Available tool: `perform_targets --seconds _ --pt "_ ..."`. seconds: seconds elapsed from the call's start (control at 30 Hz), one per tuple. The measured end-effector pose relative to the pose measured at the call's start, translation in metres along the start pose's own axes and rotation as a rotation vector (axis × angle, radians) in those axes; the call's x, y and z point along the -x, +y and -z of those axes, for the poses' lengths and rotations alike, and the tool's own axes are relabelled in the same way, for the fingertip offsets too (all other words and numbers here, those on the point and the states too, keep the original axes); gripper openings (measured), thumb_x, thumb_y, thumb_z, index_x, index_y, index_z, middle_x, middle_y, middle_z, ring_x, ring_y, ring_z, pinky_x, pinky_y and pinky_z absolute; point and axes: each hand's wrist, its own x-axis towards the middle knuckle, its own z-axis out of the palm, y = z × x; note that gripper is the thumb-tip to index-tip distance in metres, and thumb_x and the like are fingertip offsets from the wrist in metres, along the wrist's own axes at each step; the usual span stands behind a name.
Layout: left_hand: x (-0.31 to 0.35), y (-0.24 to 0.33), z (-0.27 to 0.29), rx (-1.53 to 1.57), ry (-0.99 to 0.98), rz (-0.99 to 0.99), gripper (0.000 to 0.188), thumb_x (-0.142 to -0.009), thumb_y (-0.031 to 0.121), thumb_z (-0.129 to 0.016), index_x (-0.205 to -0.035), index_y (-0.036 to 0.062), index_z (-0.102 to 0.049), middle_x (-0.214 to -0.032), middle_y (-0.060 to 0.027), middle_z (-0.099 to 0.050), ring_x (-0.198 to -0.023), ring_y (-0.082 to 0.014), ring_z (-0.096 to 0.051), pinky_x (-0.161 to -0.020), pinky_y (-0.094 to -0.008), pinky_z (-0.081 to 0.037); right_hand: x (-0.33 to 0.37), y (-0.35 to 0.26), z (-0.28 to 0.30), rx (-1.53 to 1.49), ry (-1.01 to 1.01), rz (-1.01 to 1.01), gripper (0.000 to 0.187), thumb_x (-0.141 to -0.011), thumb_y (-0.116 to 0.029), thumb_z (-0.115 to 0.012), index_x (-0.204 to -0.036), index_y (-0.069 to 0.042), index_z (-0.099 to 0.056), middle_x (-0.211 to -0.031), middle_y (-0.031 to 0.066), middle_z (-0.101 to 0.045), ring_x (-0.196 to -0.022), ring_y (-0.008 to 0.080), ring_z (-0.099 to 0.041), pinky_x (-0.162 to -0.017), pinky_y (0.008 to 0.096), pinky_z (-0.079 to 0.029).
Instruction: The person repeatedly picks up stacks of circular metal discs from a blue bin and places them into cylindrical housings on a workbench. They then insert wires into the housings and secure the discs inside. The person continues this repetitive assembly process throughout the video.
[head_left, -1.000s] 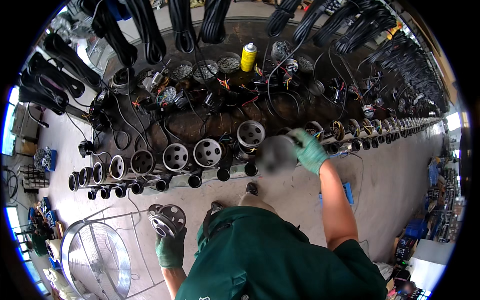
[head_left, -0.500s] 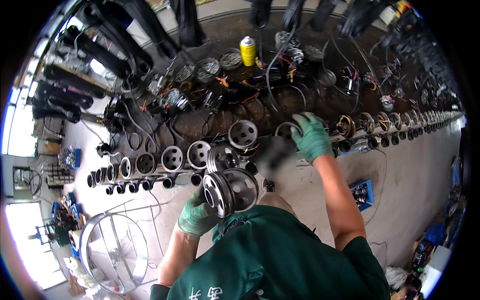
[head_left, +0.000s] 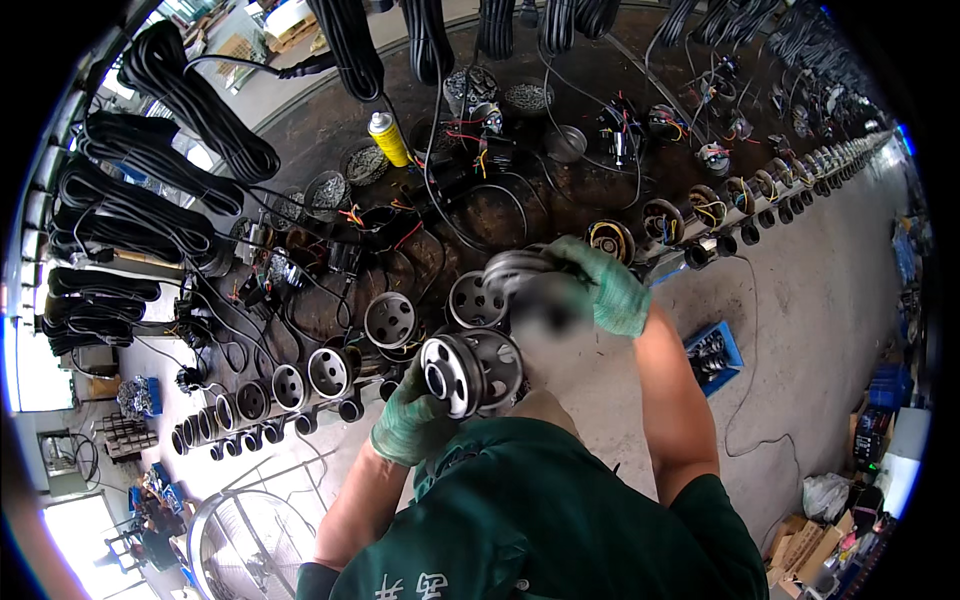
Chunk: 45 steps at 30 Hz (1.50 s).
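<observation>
My left hand (head_left: 412, 415), in a green glove, is closed round round grey metal end caps with holes in their faces; the nearest end cap (head_left: 450, 376) has a raised hub. Another pierced cap (head_left: 497, 362) leans against it. My right hand (head_left: 608, 285), also gloved, grips the edge of a ribbed metal end cap (head_left: 517, 268), held over the row of housings. Just left of that, a housing (head_left: 478, 300) carries a pierced cap, and so does the capped housing (head_left: 390, 320) farther left. An uncapped housing (head_left: 611, 241) with coiled wires inside stands beyond my right hand. A blur hides the area below the right-hand cap.
The dark bench (head_left: 560, 210) holds bowls of small metal parts (head_left: 327, 193), a yellow spray can (head_left: 389, 139) and loose wires. Coiled black cables (head_left: 200, 110) hang above it. A blue crate (head_left: 713, 357) and a large fan (head_left: 247, 545) stand on the floor.
The view has shifted right along the row. My right hand has left a housing and now holds an end cap. The left hand's cluster shows one cap fewer.
</observation>
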Motion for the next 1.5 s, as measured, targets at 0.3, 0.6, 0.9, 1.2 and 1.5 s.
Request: perform_targets --seconds 0.3,0.6,0.9,1.2,1.5 --pt "-0.030 0.029 0.005 0.006 -0.012 -0.017 0.092 -0.074 0.020 -0.094 -0.152 0.0154 -0.044 -0.144 -0.0097 -0.059 -0.134 -0.0317 -0.057 -0.115 -0.0513 -0.048 0.013 0.060 0.010 1.490 0.116 0.088 0.034 -0.090 -0.025 -0.075 -0.122 -0.013 -0.070 -0.127 0.0118 -0.061 -0.113 0.0354 -0.062 -0.092 0.0466 -0.055" --pt "-0.082 0.011 0.004 0.005 -0.095 0.083 0.094 -0.073 0.015 -0.092 -0.154 0.0154 -0.044 -0.144 -0.0077 -0.058 -0.136 -0.0288 -0.055 -0.116 -0.0467 -0.046 0.049 0.003 -0.047 0.520 0.425 -0.219 0.035 -0.102 -0.024 -0.067 -0.131 -0.005 -0.062 -0.089 0.0127 -0.073 -0.074 0.0209 -0.071 -0.067 0.0350 -0.056" --pt "-0.128 -0.025 -0.065 -0.414 -0.070 0.049 0.087 -0.082 0.000 -0.077 -0.155 0.0127 -0.032 -0.140 -0.0100 -0.055 -0.127 -0.0257 -0.059 -0.104 -0.0421 -0.056 0.065 0.002 0.023 0.901 0.739 -0.055 0.036 -0.090 -0.016 -0.069 -0.126 -0.012 -0.064 -0.087 0.0225 -0.072 -0.081 0.0397 -0.073 -0.071 0.0481 -0.057" --pt "-0.218 -0.067 -0.136 -1.076 0.108 -0.383 0.054 -0.081 -0.012 -0.063 -0.132 0.0018 -0.047 -0.120 -0.0120 -0.061 -0.105 -0.0219 -0.063 -0.094 -0.0310 -0.052 0.057 -0.020 0.235 1.120 0.737 -0.313 0.033 -0.098 -0.034 -0.060 -0.117 -0.008 -0.058 -0.094 0.0266 -0.072 -0.091 0.0490 -0.069 -0.082 0.0582 -0.055" --pt "-0.273 -0.106 -0.103 -2.366 0.006 -0.364 0.034 -0.079 0.009 -0.074 -0.112 0.0010 -0.065 -0.128 -0.0265 -0.056 -0.125 -0.0472 -0.051 -0.108 -0.0485 -0.048 0.054 0.022 0.267 0.942 0.433 -0.326 0.059 -0.100 -0.051 -0.059 -0.142 -0.010 -0.052 -0.113 0.0285 -0.071 -0.107 0.0462 -0.068 -0.093 0.0544 -0.054"
